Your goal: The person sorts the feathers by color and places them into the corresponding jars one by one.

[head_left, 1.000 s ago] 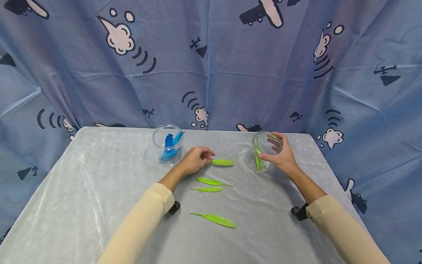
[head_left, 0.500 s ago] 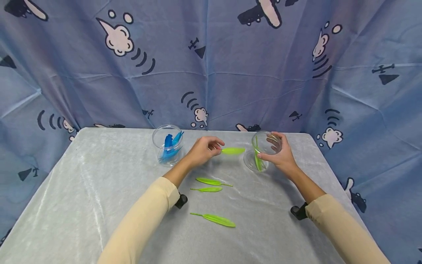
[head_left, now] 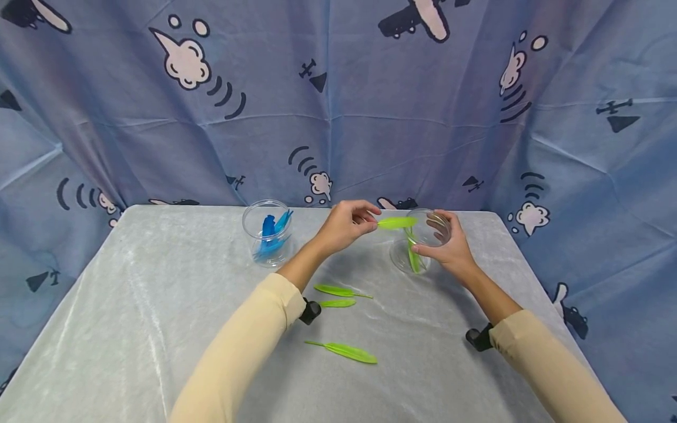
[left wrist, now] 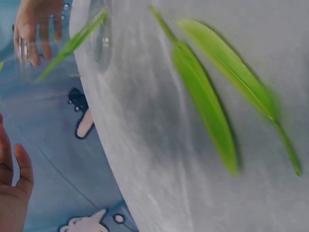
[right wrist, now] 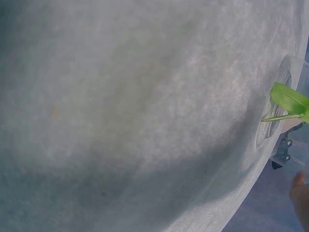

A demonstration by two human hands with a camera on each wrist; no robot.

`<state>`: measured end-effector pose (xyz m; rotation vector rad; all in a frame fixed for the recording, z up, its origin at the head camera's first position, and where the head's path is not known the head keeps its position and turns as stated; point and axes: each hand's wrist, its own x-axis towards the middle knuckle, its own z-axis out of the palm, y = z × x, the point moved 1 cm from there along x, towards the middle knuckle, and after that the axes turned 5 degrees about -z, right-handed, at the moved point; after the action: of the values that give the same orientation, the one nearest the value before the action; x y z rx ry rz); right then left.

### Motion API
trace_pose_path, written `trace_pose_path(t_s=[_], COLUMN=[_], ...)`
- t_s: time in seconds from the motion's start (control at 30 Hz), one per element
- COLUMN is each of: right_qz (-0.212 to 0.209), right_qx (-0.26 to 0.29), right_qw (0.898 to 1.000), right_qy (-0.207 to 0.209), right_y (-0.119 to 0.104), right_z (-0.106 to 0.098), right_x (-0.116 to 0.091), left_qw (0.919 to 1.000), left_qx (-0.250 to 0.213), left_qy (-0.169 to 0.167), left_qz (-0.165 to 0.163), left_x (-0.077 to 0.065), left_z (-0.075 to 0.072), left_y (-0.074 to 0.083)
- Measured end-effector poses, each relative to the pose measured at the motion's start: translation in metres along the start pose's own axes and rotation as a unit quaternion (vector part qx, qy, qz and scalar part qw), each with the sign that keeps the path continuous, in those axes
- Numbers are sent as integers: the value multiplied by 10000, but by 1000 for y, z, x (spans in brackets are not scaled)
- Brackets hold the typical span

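Green feather [head_left: 396, 222], pinched in our left hand [head_left: 346, 226], points toward the clear cup [head_left: 425, 239] our right hand [head_left: 453, 249] grips.

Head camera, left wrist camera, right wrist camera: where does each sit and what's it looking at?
Head: on the head, facing forward and down at the table; sleeves, left hand and right hand show.
Left wrist: worn there, facing two green feathers; left hand part lower left, right hand upper left.
Right wrist: worn there, facing mostly table, clear cup at right; part of the right hand lower right.
Head and left wrist share those feathers.
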<state>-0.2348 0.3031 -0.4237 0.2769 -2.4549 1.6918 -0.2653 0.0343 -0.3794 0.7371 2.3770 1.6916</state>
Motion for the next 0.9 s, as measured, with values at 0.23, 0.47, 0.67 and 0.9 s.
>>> trace_pose_path(t_s=[0.23,0.47,0.67,0.9], right_qz=[5,77,31,0], right_qx=[43,20,-11,-69], right_qw=[10000,9999,10000,9999], right_qy=[-87,-80,-85,-78], right_y=[-21,-21,-23,-23], right_z=[3,3,2,3], right_x=[-5,-5,-6,-7], left_qw=[9999,9995,9986,9948], left_qx=[-16,181,455,990], left_qy=[-65,-210,-273,-218], left_qz=[151,118,89,-35], left_x=[9,14,17,20], left_z=[11,20,28,37], left_y=[17,27,31,37])
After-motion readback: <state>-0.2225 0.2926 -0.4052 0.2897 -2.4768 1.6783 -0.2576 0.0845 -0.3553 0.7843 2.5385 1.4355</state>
